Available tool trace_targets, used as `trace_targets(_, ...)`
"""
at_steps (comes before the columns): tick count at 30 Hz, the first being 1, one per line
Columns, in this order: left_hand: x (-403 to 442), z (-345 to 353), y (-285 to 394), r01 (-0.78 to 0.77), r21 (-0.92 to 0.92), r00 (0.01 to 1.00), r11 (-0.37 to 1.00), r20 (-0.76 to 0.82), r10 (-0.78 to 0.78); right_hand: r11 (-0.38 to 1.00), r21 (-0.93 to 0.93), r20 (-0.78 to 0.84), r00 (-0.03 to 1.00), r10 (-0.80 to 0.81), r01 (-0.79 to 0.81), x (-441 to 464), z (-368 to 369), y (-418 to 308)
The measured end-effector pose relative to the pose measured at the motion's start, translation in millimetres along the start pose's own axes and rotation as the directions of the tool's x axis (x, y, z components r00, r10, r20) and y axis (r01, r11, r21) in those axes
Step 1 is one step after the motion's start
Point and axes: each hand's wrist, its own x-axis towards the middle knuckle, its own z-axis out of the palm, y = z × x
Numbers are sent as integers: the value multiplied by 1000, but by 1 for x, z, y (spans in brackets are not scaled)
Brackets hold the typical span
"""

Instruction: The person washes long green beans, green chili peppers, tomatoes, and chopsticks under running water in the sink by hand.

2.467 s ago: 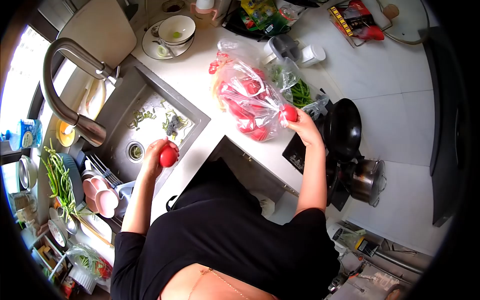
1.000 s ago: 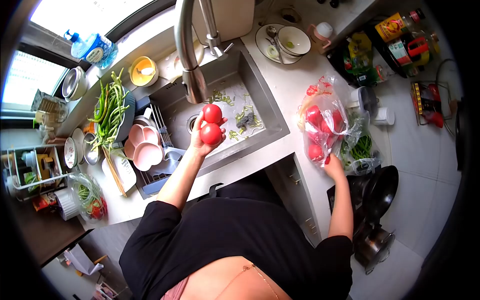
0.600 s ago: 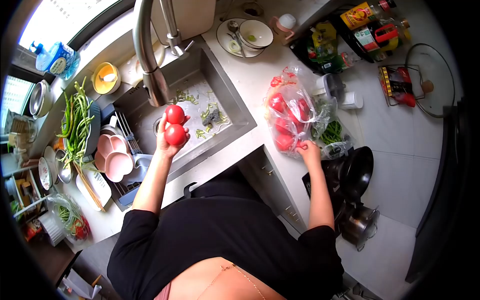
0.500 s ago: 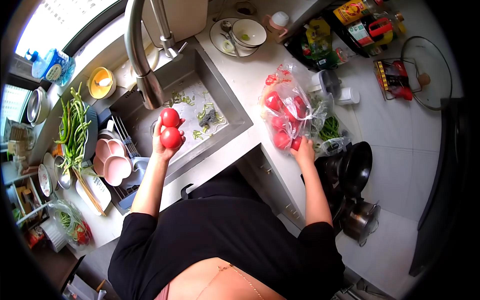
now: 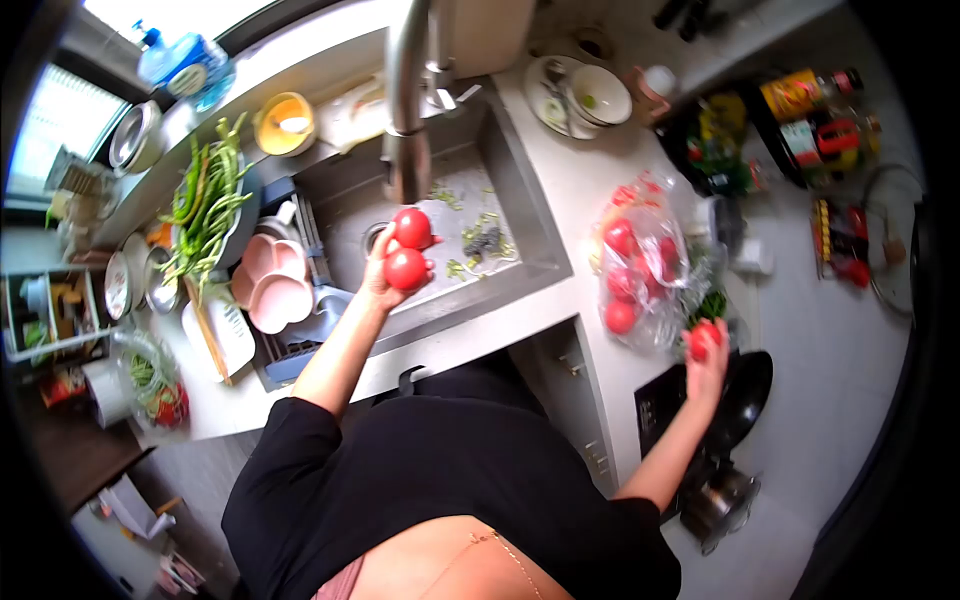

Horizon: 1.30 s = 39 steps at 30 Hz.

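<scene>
My left hand (image 5: pixel 380 275) is closed around two red tomatoes (image 5: pixel 407 268) over the near side of the sink (image 5: pixel 540 255). Above them hangs the faucet (image 5: pixel 405 160). On the right, my right hand (image 5: pixel 706 365) grips another tomato (image 5: pixel 704 341), just off the lower right of a clear plastic bag (image 5: pixel 655 325). Several more tomatoes (image 5: pixel 621 285) show through that bag on the counter. Green scraps (image 5: pixel 462 268) and a dark scouring pad (image 5: pixel 485 240) lie on the sink floor.
Left of the sink are a bowl of green beans (image 5: pixel 205 205), a pink sectioned dish (image 5: pixel 280 295) and a yellow bowl (image 5: pixel 284 125). Stacked dishes (image 5: pixel 600 97) stand behind the bag. At right are a black pan (image 5: pixel 750 395), a steel pot (image 5: pixel 722 505) and bottles (image 5: pixel 815 95).
My right hand has moved right, away from the bag, with a tomato in its fingers. My left hand still holds its two tomatoes by the sink. The camera view has shifted.
</scene>
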Motion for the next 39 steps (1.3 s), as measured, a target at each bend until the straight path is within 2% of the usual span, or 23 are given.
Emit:
trace_targets(2,0,-3,2,26,-20,999,999,38,-25,973,123,136,968,-211,195,-20,20,-40)
trace_targets(4,-2,-3,3,14,-2,998,1000,63,-14,952,234,222,943,-249,197,-17,62,-50)
trace_targets(5,-2,-1,3,9,9,998,1000,65,-10,940,294,288,922,-258,171,-9,94,-51)
trace_targets(6,-3,2,2,-9,22,998,1000,56,8,931,366,362,920,-151,9,2,133,-50)
trace_targets(7,-3,7,1,-31,36,998,999,49,29,853,495,339,941,-12,-167,19,172,-32)
trace_targets(8,-4,8,0,-54,49,998,997,38,52,817,498,394,915,85,-291,46,212,-8)
trace_targets(9,-5,5,-2,-63,54,998,997,14,63,821,388,588,799,129,-419,56,260,-2)
trace_targets(10,-3,0,-4,-74,60,997,995,-10,75,768,311,693,686,219,-560,67,306,2)
trace_targets(11,-3,-3,-5,-84,68,996,994,-36,86,729,339,663,701,263,-594,81,351,16)
trace_targets(13,-3,-5,-8,-65,76,991,995,-111,73,800,239,775,605,185,-551,102,420,29)
trace_targets(16,-4,-9,-13,-71,148,977,986,-187,99,859,254,724,676,135,-444,111,490,36)
trace_targets(17,-3,-11,-15,-71,133,973,989,-211,98,867,295,689,718,99,-403,109,503,35)
trace_targets(19,0,-9,-18,-82,56,965,995,-246,93,845,266,744,656,126,-464,111,511,34)
trace_targets(21,7,-9,-18,-103,-9,961,995,-261,97,858,271,755,649,92,-437,117,514,48)
trace_targets(27,38,-21,-16,-235,-186,926,954,-342,161,919,334,685,724,-83,-210,108,510,83)
trace_targets(28,40,-23,-16,-262,-208,922,942,-343,180,933,281,744,665,-65,-223,98,501,87)
trace_targets(29,41,-26,-14,-276,-219,917,936,-351,189,935,306,683,726,-82,-181,91,498,109)
trace_targets(31,43,-32,-12,-307,-238,907,921,-366,207,923,179,758,646,92,-341,54,475,118)
trace_targets(32,42,-32,-11,-356,-158,870,921,-416,265,925,180,768,635,81,-335,25,466,117)
trace_targets(34,38,-30,-11,-433,10,778,902,-502,379,920,40,801,563,204,-390,-5,453,135)
trace_targets(36,38,-46,-11,-462,234,697,856,-501,513,911,60,758,612,224,-408,-18,453,155)
trace_targets(38,32,-44,-12,-339,629,576,700,-449,683,899,78,698,667,260,-432,-19,458,177)
trace_targets(39,29,-45,-13,-240,783,526,574,-392,755,885,60,702,649,292,-463,-17,459,183)
